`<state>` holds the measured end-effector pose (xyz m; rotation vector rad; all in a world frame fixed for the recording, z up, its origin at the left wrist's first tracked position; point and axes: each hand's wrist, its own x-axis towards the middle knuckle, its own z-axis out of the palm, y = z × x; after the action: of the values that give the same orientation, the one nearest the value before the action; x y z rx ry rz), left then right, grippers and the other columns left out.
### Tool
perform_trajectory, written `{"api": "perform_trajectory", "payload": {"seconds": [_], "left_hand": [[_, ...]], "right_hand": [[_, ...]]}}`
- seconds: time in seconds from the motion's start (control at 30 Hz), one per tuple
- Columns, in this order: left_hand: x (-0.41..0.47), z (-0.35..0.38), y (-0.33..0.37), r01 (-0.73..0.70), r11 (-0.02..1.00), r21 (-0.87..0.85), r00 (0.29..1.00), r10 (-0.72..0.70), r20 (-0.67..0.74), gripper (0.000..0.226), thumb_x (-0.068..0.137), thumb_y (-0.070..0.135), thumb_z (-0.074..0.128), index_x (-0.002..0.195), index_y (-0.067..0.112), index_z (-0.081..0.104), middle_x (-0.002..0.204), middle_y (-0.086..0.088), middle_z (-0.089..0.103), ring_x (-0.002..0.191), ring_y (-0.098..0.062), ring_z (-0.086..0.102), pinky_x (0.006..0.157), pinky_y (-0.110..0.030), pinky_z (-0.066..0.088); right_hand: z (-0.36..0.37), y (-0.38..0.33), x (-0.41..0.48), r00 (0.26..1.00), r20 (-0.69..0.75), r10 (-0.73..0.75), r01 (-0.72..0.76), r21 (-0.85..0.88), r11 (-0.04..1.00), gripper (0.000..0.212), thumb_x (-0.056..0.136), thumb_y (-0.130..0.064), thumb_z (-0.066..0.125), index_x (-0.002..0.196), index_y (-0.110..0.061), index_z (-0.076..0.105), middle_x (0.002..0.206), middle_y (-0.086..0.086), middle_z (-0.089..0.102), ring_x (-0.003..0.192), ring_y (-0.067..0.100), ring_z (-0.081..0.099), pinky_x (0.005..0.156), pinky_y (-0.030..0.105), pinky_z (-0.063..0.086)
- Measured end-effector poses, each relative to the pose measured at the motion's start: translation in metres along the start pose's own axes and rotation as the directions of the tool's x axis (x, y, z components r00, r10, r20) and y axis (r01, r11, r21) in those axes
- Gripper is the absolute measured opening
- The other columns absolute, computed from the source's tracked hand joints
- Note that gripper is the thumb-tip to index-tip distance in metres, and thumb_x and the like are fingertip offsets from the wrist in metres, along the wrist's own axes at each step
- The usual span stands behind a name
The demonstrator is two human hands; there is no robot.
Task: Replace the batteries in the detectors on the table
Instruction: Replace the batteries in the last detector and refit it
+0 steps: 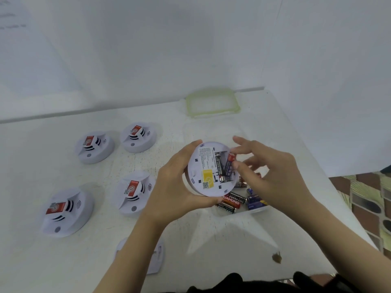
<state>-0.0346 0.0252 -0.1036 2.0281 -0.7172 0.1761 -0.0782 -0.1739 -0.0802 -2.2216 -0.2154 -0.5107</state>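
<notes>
My left hand [177, 185] grips a round white detector [203, 166], turned so its back faces me, above the table. Its battery bay holds a black battery [219, 168]. A red and blue battery [230, 163] sits half in the bay beside it, pinched between the thumb and forefinger of my right hand [273, 174]. Below the detector stands a clear plastic box [254, 210] with several loose batteries [234, 200].
Several more white detectors lie face up on the left of the white table [63, 261], such as one [63, 210] at the front left. A white backplate [157, 256] lies under my left forearm. A green-rimmed lid [212, 101] rests at the back. The table's right edge meets tiled floor.
</notes>
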Motion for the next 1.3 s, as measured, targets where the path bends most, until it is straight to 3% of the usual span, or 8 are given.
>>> {"api": "perform_trajectory", "payload": {"seconds": [0.27, 0.37, 0.5, 0.6, 0.73, 0.93, 1.07, 1.3], "left_hand": [[0.008, -0.001, -0.004, 0.077, 0.997, 0.007, 0.995, -0.076, -0.058, 0.100, 0.051, 0.051, 0.082, 0.138, 0.017, 0.045, 0.130, 0.013, 0.055, 0.118, 0.008, 0.050, 0.094, -0.007, 0.041], [0.010, -0.003, -0.006, 0.072, 0.996, 0.051, 0.994, -0.068, -0.082, 0.101, 0.052, 0.052, 0.081, 0.138, 0.012, 0.045, 0.129, 0.017, 0.052, 0.118, 0.013, 0.047, 0.095, -0.006, 0.039], [0.010, -0.001, -0.005, 0.068, 0.996, 0.053, 0.995, -0.064, -0.080, 0.101, 0.053, 0.050, 0.083, 0.137, 0.007, 0.046, 0.127, 0.008, 0.057, 0.117, 0.002, 0.053, 0.094, -0.014, 0.045], [0.012, 0.002, 0.000, 0.078, 0.996, 0.039, 0.995, -0.075, -0.061, 0.100, 0.054, 0.048, 0.085, 0.136, 0.007, 0.046, 0.122, 0.001, 0.061, 0.111, -0.011, 0.059, 0.091, -0.026, 0.052], [0.018, 0.005, 0.005, 0.068, 0.995, 0.079, 0.997, -0.065, -0.036, 0.099, 0.055, 0.050, 0.084, 0.135, 0.008, 0.046, 0.118, 0.000, 0.062, 0.105, -0.015, 0.061, 0.087, -0.038, 0.054], [0.021, 0.007, 0.009, 0.076, 0.993, 0.095, 0.997, -0.076, -0.008, 0.099, 0.051, 0.048, 0.085, 0.135, 0.011, 0.048, 0.115, 0.000, 0.063, 0.102, -0.015, 0.061, 0.083, -0.039, 0.055], [0.022, 0.012, 0.012, 0.063, 0.994, 0.084, 0.998, -0.064, 0.010, 0.097, 0.052, 0.047, 0.085, 0.134, 0.010, 0.049, 0.116, 0.004, 0.063, 0.103, -0.010, 0.061, 0.086, -0.029, 0.053], [0.023, 0.017, 0.013, 0.087, 0.996, 0.028, 0.996, -0.088, 0.008, 0.095, 0.051, 0.039, 0.085, 0.133, 0.009, 0.050, 0.117, 0.005, 0.063, 0.106, -0.007, 0.061, 0.088, -0.019, 0.049]], "right_hand": [[-0.018, 0.004, -0.002, 0.989, -0.106, 0.102, -0.064, 0.318, 0.946, 0.008, 0.078, -0.005, 0.065, 0.080, -0.012, 0.062, 0.073, 0.000, 0.067, 0.064, 0.015, 0.059, 0.060, 0.025, 0.047], [-0.024, 0.015, 0.000, 0.991, 0.081, 0.103, -0.116, 0.178, 0.977, 0.011, 0.079, -0.012, 0.067, 0.080, -0.021, 0.063, 0.075, -0.009, 0.066, 0.069, 0.011, 0.057, 0.059, 0.013, 0.041], [-0.018, 0.027, 0.004, 0.975, 0.219, -0.035, 0.058, -0.101, 0.993, 0.025, 0.079, -0.040, 0.056, 0.101, -0.031, 0.063, 0.098, -0.028, 0.059, 0.093, -0.004, 0.051, 0.082, 0.005, 0.034], [-0.014, 0.029, 0.016, 0.955, 0.272, -0.119, 0.168, -0.167, 0.971, 0.048, 0.083, -0.045, 0.051, 0.127, -0.027, 0.055, 0.128, -0.009, 0.056, 0.116, 0.006, 0.048, 0.099, 0.020, 0.035], [-0.017, 0.029, 0.032, 0.915, 0.368, -0.165, 0.259, -0.221, 0.940, 0.060, 0.084, -0.053, 0.046, 0.137, -0.025, 0.048, 0.136, 0.000, 0.054, 0.122, 0.015, 0.051, 0.098, 0.031, 0.041], [-0.027, 0.028, 0.051, 0.834, 0.458, -0.307, 0.453, -0.251, 0.855, 0.064, 0.080, -0.052, 0.047, 0.132, -0.015, 0.054, 0.128, 0.007, 0.060, 0.107, 0.023, 0.065, 0.084, 0.040, 0.055], [-0.029, 0.027, 0.056, 0.766, 0.526, -0.369, 0.577, -0.310, 0.756, 0.065, 0.073, -0.046, 0.059, 0.124, -0.006, 0.060, 0.120, 0.012, 0.064, 0.081, 0.023, 0.071, 0.064, 0.030, 0.054], [-0.023, 0.029, 0.056, 0.728, 0.532, -0.431, 0.638, -0.299, 0.709, 0.062, 0.069, -0.038, 0.049, 0.111, 0.005, 0.065, 0.104, 0.018, 0.070, 0.049, 0.023, 0.058, 0.045, 0.026, 0.047]]}}
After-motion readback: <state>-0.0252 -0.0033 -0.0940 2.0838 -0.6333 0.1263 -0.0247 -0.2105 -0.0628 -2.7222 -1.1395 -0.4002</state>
